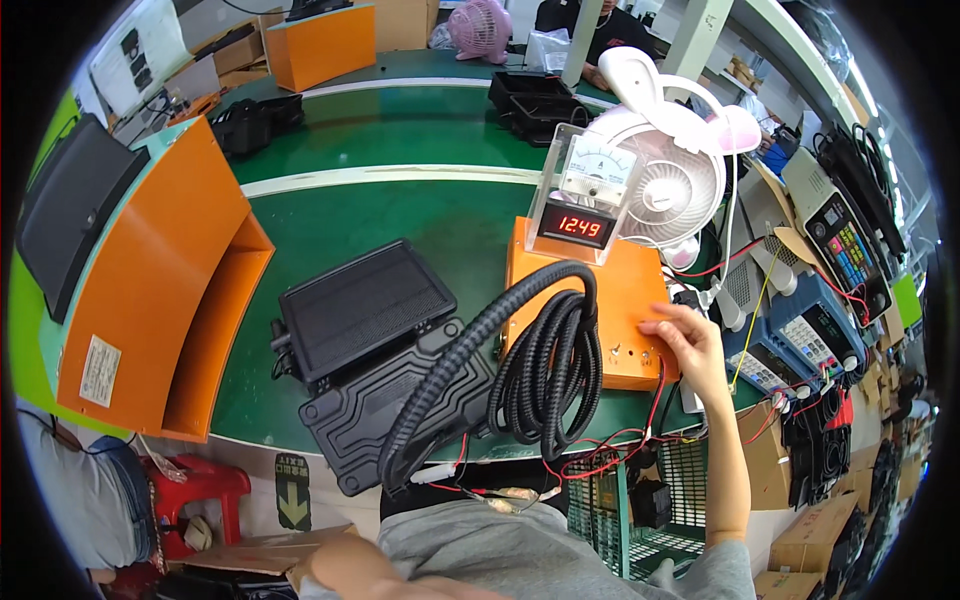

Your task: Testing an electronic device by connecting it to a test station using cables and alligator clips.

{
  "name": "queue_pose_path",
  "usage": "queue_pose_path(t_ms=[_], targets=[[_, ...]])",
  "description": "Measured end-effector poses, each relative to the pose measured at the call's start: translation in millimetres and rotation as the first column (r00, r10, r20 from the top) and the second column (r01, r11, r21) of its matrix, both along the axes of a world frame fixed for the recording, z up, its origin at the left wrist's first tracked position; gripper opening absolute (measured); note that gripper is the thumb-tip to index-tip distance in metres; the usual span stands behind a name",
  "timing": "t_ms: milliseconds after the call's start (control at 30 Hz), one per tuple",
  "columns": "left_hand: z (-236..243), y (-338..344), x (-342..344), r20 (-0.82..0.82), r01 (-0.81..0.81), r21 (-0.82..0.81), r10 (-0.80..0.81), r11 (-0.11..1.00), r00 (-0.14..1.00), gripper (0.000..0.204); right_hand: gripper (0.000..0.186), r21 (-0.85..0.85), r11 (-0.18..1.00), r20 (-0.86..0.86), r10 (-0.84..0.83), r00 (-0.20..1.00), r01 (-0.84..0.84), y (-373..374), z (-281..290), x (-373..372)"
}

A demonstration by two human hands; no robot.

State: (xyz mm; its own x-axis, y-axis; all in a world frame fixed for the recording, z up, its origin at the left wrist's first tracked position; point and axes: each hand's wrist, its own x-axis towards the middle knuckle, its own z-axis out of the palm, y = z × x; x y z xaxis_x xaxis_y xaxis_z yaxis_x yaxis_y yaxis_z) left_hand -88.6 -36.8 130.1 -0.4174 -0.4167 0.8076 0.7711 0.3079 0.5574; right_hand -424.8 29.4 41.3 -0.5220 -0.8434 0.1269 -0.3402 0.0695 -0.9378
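Note:
My right hand (692,340) hovers at the right edge of an orange box (630,285), fingers loosely curved and apart, with nothing visible in them. Small switches (630,354) sit on the box's front face just below the fingertips. A clear-cased meter (597,170) with a dial and a red-lit display (578,226) stands on the box. A coiled black corrugated cable (548,375) lies against the box's front left. It arches over a ribbed black case (390,405), behind which lies a flat black panel (368,305). My left forearm (350,565) shows at the lower edge; its hand is hidden.
White fan (665,190) with rabbit ears stands behind the box. Blue bench instruments (815,330) are at right. A large orange housing (150,290) occupies the left. Red and black wires (600,445) hang along the table's front edge above a green crate (655,520). A person (610,40) sits across.

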Motion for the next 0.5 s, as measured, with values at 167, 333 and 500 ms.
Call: queue_pose_path(t_ms=[167,333,500], targets=[[38.7,37.0,-8.0,-0.181,0.140,0.660,-0.025,0.738,0.983,0.006,0.024,0.063,0.994,-0.254,0.106,0.961,-0.093,-3.5,3.9,21.0],[38.0,40.3,-17.5,-0.280,0.277,0.678,-0.110,0.681,0.954,0.004,0.038,-0.008,0.995,-0.404,0.089,0.910,-0.100,11.7,-5.6,24.8],[45.1,47.0,-28.1,-0.194,0.102,0.679,0.044,0.727,0.980,0.008,0.052,0.059,0.991,-0.707,0.127,0.696,-0.121,10.4,1.3,36.5]])
